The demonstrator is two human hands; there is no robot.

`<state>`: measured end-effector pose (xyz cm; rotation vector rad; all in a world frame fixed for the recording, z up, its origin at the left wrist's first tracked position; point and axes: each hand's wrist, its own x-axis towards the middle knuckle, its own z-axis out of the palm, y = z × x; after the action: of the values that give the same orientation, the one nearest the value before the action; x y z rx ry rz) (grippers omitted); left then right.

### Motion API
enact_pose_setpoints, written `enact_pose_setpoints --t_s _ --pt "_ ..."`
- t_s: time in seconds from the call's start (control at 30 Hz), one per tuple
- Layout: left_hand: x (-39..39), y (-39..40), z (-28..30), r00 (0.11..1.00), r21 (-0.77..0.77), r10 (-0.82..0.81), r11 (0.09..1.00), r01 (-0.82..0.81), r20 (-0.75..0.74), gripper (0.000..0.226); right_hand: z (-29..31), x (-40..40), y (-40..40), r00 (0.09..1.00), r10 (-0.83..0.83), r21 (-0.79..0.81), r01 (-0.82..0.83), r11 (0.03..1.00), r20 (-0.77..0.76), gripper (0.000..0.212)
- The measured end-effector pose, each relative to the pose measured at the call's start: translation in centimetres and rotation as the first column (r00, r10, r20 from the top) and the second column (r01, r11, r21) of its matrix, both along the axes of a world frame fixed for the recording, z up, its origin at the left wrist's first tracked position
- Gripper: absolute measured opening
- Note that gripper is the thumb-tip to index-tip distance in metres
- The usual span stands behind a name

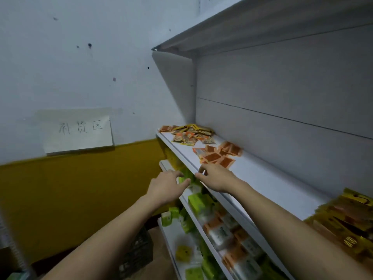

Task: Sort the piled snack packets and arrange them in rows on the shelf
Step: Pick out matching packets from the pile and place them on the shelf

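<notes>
Two hands reached toward the white shelf (252,174).

The right hand (217,178) rested at the shelf's front edge, fingers loose and holding nothing, just beside the orange packets (219,155). The left hand (167,185) hung in front, fingers relaxed and empty. More mixed packets (190,134) lay piled at the far end.

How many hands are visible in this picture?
2: the left hand reaches just below the white shelf's front edge; the right hand lies on that edge beside the orange packets.
</notes>
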<state>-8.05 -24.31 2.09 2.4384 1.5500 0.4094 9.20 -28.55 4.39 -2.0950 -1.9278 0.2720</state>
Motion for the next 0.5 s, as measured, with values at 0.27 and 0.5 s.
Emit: enact_pose_setpoints --t_s 0.27,0.5 --pt "1.5 15.3 -1.1 0.989 -0.01 -0.149 0.989 0.149 -0.01 0.053 -2.5 1.2 13.3 0.991 -0.097 -0.003 0.098 0.995 -0.091 0.034" --pt "6.0 27.2 -3.4 0.966 -0.029 -0.22 0.974 0.226 0.134 0.046 -5.5 4.7 23.8 0.944 -0.178 0.16 0.228 0.96 -0.279 0.019"
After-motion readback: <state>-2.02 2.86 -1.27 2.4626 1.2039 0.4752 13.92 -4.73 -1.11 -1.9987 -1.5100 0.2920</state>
